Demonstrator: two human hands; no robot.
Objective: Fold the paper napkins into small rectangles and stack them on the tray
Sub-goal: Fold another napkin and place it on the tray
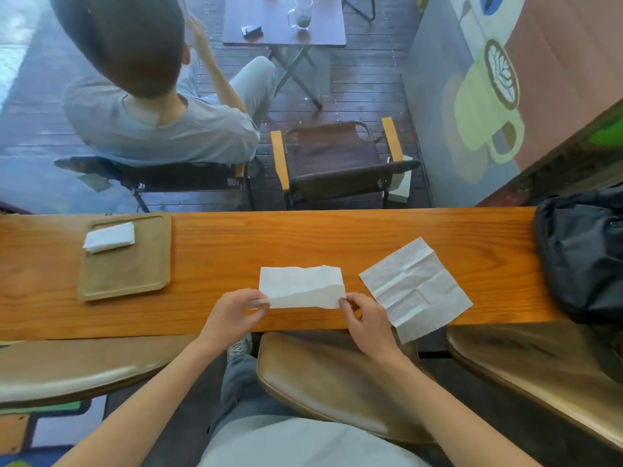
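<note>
A white paper napkin [301, 286], folded in half into a long strip, lies on the wooden counter [303, 241] in front of me. My left hand [237, 315] pinches its near left corner and my right hand [364, 320] pinches its near right corner. A second napkin [416, 289] lies unfolded and creased to the right, its near corner hanging over the counter's edge. At the left stands a brown tray [135, 274] with a small folded napkin stack [109, 236] in its far left corner.
A black bag [580, 251] sits on the counter's right end. Brown stool seats [337, 382] stand below the counter's near edge. Beyond a glass pane a person sits in a chair with their back to me, beside an unoccupied chair and a small table.
</note>
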